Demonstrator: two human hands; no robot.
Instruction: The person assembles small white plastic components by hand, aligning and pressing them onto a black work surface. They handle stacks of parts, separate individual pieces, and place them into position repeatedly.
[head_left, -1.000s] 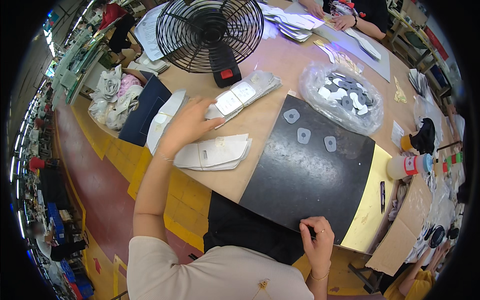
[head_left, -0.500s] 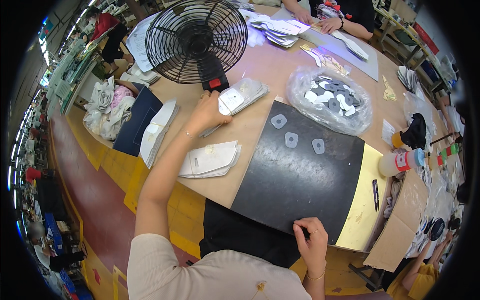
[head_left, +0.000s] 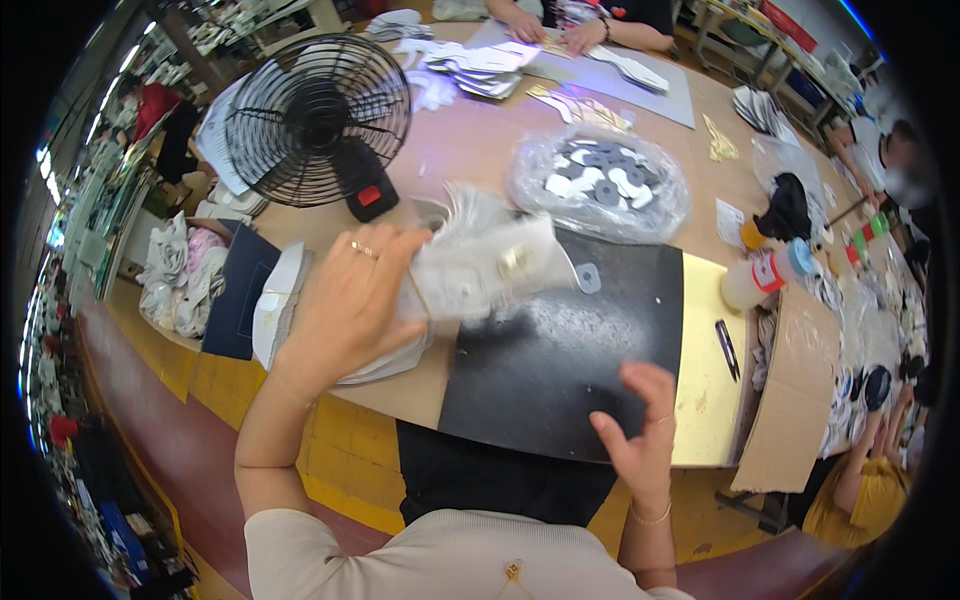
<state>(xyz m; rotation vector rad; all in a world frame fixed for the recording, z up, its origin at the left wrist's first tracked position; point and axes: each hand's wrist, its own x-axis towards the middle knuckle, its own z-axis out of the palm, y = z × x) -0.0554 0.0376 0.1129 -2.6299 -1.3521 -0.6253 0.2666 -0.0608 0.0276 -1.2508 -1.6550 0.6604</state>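
Clear plastic wraps the packet of pale cut pieces (head_left: 480,265) that the left hand (head_left: 345,310) holds lifted above the near-left corner of the black mat (head_left: 560,370), fingers curled over its left end. Its long axis runs left to right, the free end toward a small grey piece (head_left: 588,277) lying on the mat. Nearer the body, the right hand (head_left: 640,435) hovers with fingers loosely spread and empty, below and right of the packet, well apart.
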